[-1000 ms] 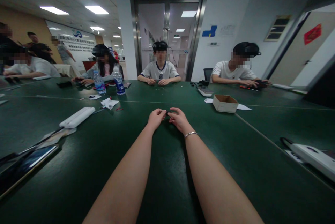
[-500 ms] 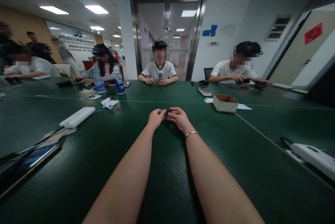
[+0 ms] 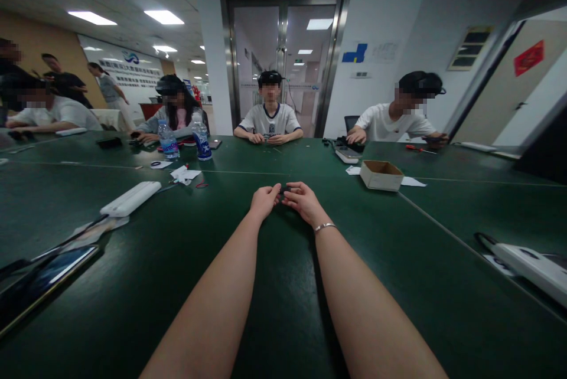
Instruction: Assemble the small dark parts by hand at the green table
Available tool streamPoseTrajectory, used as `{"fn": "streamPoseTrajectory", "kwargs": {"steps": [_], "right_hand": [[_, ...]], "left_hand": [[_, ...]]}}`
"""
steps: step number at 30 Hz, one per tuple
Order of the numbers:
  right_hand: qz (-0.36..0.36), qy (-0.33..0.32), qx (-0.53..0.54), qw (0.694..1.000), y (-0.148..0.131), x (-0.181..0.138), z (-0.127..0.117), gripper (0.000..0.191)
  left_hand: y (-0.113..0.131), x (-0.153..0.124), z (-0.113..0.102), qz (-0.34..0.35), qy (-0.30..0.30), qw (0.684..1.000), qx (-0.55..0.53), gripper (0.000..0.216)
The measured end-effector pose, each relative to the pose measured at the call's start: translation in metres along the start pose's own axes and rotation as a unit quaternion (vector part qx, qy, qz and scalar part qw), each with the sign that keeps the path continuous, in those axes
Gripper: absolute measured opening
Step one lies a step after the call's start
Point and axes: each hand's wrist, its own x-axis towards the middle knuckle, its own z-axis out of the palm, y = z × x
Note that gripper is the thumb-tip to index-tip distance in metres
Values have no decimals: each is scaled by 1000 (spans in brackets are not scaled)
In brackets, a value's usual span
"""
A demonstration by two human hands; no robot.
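Note:
A small dark object (image 3: 282, 190) sits between my two hands above the green table (image 3: 287, 284); its kind is too small to make out. My left hand (image 3: 264, 202) is closed, thumb and forefinger pinching the object from the left. From the right, my right hand (image 3: 303, 201) grips the same object between thumb and fingers, with the fingers curved. A silver bracelet (image 3: 325, 226) circles my right wrist. Both forearms stretch forward over the tabletop.
To the left lie a white power strip (image 3: 132, 198) and a phone (image 3: 48, 284). Two bottles (image 3: 202, 141) stand beyond. An open cardboard box (image 3: 381, 176) is at right, near another white power strip (image 3: 529, 267). Several people sit around the table.
My hands stay in nearly the same place around the small dark object. At the right, a co-worker's hand has moved left, toward the dark items behind the box.

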Motion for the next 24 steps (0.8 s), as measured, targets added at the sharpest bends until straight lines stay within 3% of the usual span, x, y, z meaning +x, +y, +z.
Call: {"fn": "streamPoseTrajectory", "kwargs": {"steps": [13, 19, 24], "right_hand": [[12, 47, 1, 999, -3, -1, 4, 17], [-5, 73, -58, 996, 1, 4, 3, 16], [-10, 80, -80, 994, 2, 6, 4, 12]], "left_hand": [[-1, -3, 4, 21, -18, 999, -36, 39], [4, -3, 4, 31, -6, 996, -79, 24], [9, -6, 2, 22, -16, 994, -103, 26]]}}
